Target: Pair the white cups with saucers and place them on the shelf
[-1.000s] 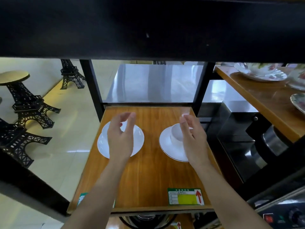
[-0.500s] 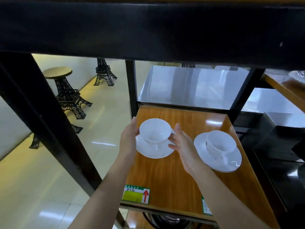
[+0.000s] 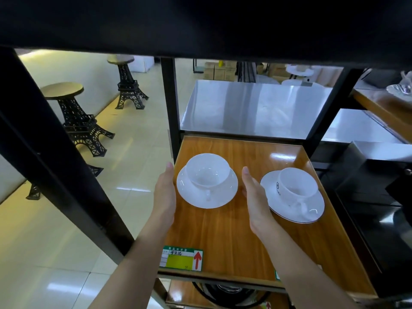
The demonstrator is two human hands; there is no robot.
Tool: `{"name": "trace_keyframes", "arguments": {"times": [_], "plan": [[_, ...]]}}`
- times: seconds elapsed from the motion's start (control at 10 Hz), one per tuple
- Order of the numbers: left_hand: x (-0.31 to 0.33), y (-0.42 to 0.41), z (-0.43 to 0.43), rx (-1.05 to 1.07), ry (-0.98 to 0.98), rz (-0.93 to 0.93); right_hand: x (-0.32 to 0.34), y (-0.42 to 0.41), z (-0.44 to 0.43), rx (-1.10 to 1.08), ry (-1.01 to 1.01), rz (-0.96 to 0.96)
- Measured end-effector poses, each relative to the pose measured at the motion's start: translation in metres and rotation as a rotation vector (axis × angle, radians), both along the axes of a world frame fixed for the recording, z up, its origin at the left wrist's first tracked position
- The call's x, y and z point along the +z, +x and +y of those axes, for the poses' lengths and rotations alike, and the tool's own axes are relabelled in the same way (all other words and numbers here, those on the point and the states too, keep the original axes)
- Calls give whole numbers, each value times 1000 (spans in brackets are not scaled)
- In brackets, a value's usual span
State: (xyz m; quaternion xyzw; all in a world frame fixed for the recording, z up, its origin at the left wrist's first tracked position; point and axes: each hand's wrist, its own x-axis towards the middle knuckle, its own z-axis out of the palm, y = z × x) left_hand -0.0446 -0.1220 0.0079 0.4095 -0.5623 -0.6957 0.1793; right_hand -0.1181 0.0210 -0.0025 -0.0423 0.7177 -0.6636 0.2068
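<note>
**Head view: two cups on saucers sit on the wooden shelf, hands flanking the left set**

The head view looks down onto a wooden shelf [image 3: 234, 230] held in a black metal frame [image 3: 170, 103]. Two white cup-and-saucer sets stand on it side by side. The left cup [image 3: 207, 172] sits upright in the middle of its plain white saucer [image 3: 200, 200], handle turned toward the person. The right cup [image 3: 297, 186] carries a small dark mark on its side and sits on a saucer with a thin dark rim [image 3: 278, 208], also handle toward the person. The two saucers are near each other but apart.

The left hand [image 3: 165, 197] is released, flat and on edge, fingers straight, just beside the left rim of the plain saucer; I cannot tell whether it touches the rim. The right hand [image 3: 254, 199] is likewise released, fingers extended, standing in the gap between the two saucers, its back just beside the dark-rimmed one. Neither hand grips anything.

At the front edge of the shelf is a green and yellow label [image 3: 181, 257] with a red arrow. Beyond the frame to the left, on a glossy tiled floor [image 3: 55, 241], stand stools with tower-shaped black bases [image 3: 75, 121]. Behind the shelf is a shiny metal surface [image 3: 245, 108].
</note>
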Motion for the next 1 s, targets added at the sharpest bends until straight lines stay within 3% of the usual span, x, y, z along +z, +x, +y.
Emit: {"name": "trace_keyframes", "arguments": {"times": [0.8,1.0], "plan": [[-6,24,21,-60,-57,92,-6,22,20,118,-15,82],[-11,32,18,-56,-115,49,-7,35,30,32,55,37]]}}
